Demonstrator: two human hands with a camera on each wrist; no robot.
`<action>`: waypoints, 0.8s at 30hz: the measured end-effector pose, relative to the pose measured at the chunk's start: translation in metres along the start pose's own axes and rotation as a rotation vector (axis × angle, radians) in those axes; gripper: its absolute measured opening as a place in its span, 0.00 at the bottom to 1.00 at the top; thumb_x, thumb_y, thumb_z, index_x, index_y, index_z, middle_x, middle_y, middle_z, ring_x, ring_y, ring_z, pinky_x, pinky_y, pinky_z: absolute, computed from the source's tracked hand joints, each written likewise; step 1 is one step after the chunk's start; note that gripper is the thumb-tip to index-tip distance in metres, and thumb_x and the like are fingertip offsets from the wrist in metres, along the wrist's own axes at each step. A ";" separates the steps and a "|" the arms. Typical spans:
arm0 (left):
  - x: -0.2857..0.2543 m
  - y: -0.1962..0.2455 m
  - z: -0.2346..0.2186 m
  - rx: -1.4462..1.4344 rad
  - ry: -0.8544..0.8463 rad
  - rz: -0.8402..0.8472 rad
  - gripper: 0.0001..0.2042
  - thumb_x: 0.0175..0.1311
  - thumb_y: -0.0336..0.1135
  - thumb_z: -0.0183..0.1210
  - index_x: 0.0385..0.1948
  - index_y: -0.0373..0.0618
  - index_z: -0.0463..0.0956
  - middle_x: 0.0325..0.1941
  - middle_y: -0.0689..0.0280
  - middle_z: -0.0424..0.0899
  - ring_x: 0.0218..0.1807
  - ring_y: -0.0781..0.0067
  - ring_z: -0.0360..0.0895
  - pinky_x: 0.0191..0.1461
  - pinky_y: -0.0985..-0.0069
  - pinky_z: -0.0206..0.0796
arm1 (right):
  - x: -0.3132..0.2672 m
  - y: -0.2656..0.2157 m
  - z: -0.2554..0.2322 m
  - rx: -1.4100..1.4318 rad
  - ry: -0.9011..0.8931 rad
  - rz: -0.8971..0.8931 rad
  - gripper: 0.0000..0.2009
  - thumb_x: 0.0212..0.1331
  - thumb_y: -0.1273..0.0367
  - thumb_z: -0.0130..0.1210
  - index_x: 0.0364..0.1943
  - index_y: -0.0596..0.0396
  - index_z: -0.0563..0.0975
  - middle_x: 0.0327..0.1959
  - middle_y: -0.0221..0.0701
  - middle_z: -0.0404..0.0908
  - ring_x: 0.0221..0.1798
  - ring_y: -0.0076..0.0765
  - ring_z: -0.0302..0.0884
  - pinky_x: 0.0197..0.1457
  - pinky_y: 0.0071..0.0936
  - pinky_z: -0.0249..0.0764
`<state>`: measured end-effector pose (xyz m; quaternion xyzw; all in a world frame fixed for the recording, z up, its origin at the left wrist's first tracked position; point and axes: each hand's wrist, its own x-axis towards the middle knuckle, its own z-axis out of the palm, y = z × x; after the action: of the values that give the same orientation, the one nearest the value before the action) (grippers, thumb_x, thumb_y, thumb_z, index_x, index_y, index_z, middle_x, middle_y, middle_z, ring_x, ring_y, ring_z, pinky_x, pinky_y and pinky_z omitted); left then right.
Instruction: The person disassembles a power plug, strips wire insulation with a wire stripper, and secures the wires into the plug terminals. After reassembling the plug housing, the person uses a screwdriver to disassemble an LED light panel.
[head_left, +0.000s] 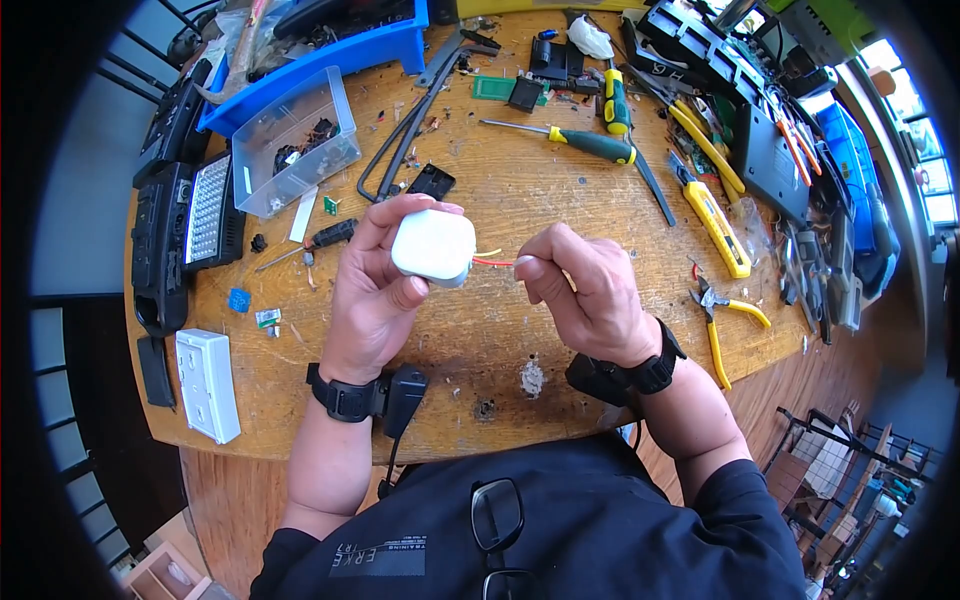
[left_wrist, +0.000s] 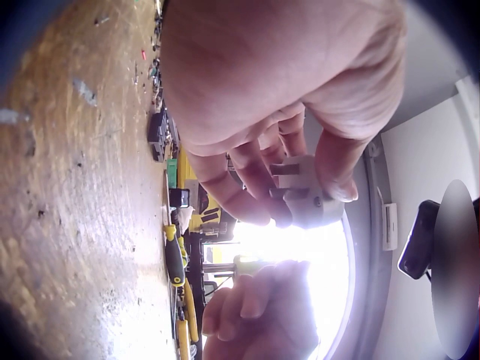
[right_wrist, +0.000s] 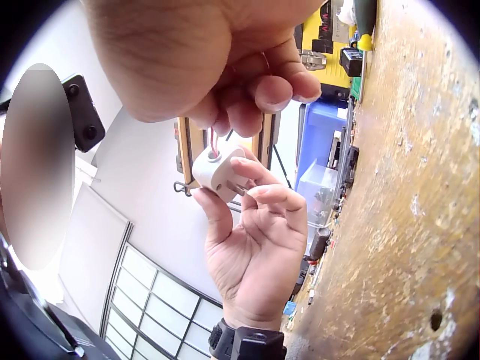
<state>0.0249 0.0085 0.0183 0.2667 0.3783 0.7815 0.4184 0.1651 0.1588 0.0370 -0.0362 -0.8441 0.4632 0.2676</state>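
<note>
A white rounded plug block [head_left: 434, 246] is gripped between the thumb and fingers of my left hand [head_left: 368, 275], above the wooden table. Metal prongs [left_wrist: 285, 170] stick out from its underside, as the left wrist view shows. From a hole in its side come thin red and yellow wires [head_left: 490, 262]. My right hand [head_left: 590, 290] pinches the free end of the wires between thumb and curled index finger, a short way to the right of the block. In the right wrist view the wires [right_wrist: 214, 142] run up from the block [right_wrist: 217, 171] towards my right fingers.
A white double socket [head_left: 208, 386] lies at the left edge. Yellow-handled pliers [head_left: 712, 300], a yellow cutter [head_left: 715, 225] and screwdrivers [head_left: 590, 145] lie to the right and beyond. A clear plastic box [head_left: 300, 165] with dark bits stands at the back left.
</note>
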 end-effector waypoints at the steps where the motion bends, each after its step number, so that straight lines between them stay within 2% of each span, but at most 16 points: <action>1: 0.000 0.000 0.000 0.000 0.000 -0.001 0.31 0.49 0.35 0.67 0.56 0.41 0.63 0.55 0.55 0.73 0.58 0.67 0.71 0.60 0.72 0.63 | 0.000 -0.001 -0.001 0.000 0.000 0.001 0.05 0.58 0.73 0.54 0.27 0.57 0.70 0.15 0.36 0.71 0.19 0.45 0.73 0.21 0.32 0.66; 3: 0.000 -0.001 0.001 -0.002 -0.002 0.006 0.31 0.48 0.34 0.68 0.56 0.42 0.63 0.56 0.54 0.73 0.58 0.67 0.71 0.59 0.72 0.64 | -0.001 -0.002 -0.003 -0.010 -0.056 0.024 0.07 0.62 0.74 0.47 0.26 0.58 0.69 0.17 0.30 0.72 0.17 0.30 0.73 0.22 0.24 0.66; 10: -0.003 -0.003 -0.002 0.010 -0.049 0.024 0.31 0.46 0.32 0.69 0.54 0.42 0.64 0.56 0.54 0.72 0.57 0.66 0.71 0.59 0.71 0.65 | -0.002 -0.003 -0.004 0.027 -0.079 0.057 0.10 0.65 0.72 0.44 0.24 0.57 0.67 0.13 0.26 0.69 0.14 0.23 0.68 0.19 0.21 0.63; 12: -0.003 -0.003 -0.004 0.071 -0.057 0.027 0.33 0.44 0.35 0.70 0.56 0.48 0.64 0.57 0.58 0.69 0.51 0.66 0.74 0.47 0.68 0.74 | -0.002 -0.007 -0.005 0.233 -0.096 0.246 0.11 0.64 0.69 0.47 0.24 0.57 0.70 0.12 0.33 0.68 0.14 0.38 0.67 0.20 0.29 0.62; 13: -0.003 -0.002 -0.003 0.070 -0.057 0.028 0.33 0.44 0.35 0.70 0.56 0.48 0.64 0.57 0.58 0.69 0.51 0.66 0.74 0.47 0.68 0.74 | -0.001 -0.008 -0.007 0.232 -0.097 0.246 0.11 0.64 0.69 0.47 0.24 0.57 0.70 0.12 0.33 0.68 0.14 0.38 0.67 0.20 0.29 0.62; 15: -0.003 -0.001 -0.002 0.083 -0.064 0.018 0.34 0.44 0.36 0.70 0.56 0.48 0.64 0.56 0.58 0.70 0.50 0.66 0.74 0.46 0.68 0.73 | 0.002 -0.007 -0.010 0.335 -0.178 0.340 0.18 0.68 0.64 0.42 0.21 0.57 0.71 0.11 0.28 0.67 0.13 0.25 0.65 0.19 0.24 0.60; 16: -0.003 -0.001 -0.002 0.082 -0.064 0.018 0.34 0.44 0.36 0.70 0.56 0.48 0.64 0.56 0.58 0.70 0.50 0.66 0.74 0.46 0.68 0.73 | 0.002 -0.005 -0.010 0.334 -0.178 0.340 0.18 0.68 0.64 0.42 0.21 0.57 0.71 0.11 0.28 0.67 0.13 0.25 0.65 0.19 0.24 0.60; 18: -0.003 -0.003 -0.004 -0.008 -0.074 0.036 0.32 0.45 0.34 0.69 0.55 0.43 0.64 0.56 0.54 0.72 0.56 0.64 0.72 0.57 0.70 0.68 | -0.001 0.003 -0.006 0.438 -0.150 0.328 0.21 0.70 0.63 0.35 0.22 0.59 0.72 0.12 0.26 0.70 0.13 0.19 0.64 0.19 0.19 0.60; 20: -0.002 -0.002 -0.004 -0.024 -0.059 0.054 0.33 0.46 0.35 0.69 0.56 0.43 0.63 0.56 0.54 0.71 0.56 0.64 0.72 0.55 0.70 0.69 | -0.002 0.008 -0.005 0.423 -0.102 0.286 0.23 0.70 0.60 0.34 0.24 0.58 0.75 0.10 0.24 0.66 0.14 0.17 0.63 0.20 0.19 0.60; 23: -0.001 -0.001 -0.006 -0.076 -0.055 0.060 0.33 0.48 0.36 0.68 0.58 0.44 0.62 0.57 0.54 0.70 0.54 0.65 0.72 0.52 0.69 0.70 | -0.001 0.008 -0.006 0.415 -0.041 0.232 0.19 0.70 0.61 0.37 0.27 0.58 0.75 0.12 0.25 0.69 0.15 0.17 0.65 0.21 0.18 0.61; 24: -0.001 0.000 -0.007 -0.111 -0.066 0.049 0.34 0.49 0.37 0.68 0.58 0.44 0.62 0.58 0.54 0.69 0.54 0.66 0.72 0.50 0.69 0.71 | 0.000 0.005 -0.006 0.387 -0.013 0.222 0.15 0.68 0.63 0.42 0.30 0.59 0.74 0.14 0.26 0.70 0.17 0.17 0.67 0.21 0.17 0.62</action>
<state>0.0207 0.0048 0.0143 0.2781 0.3139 0.8019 0.4256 0.1674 0.1665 0.0352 -0.0738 -0.7323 0.6432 0.2114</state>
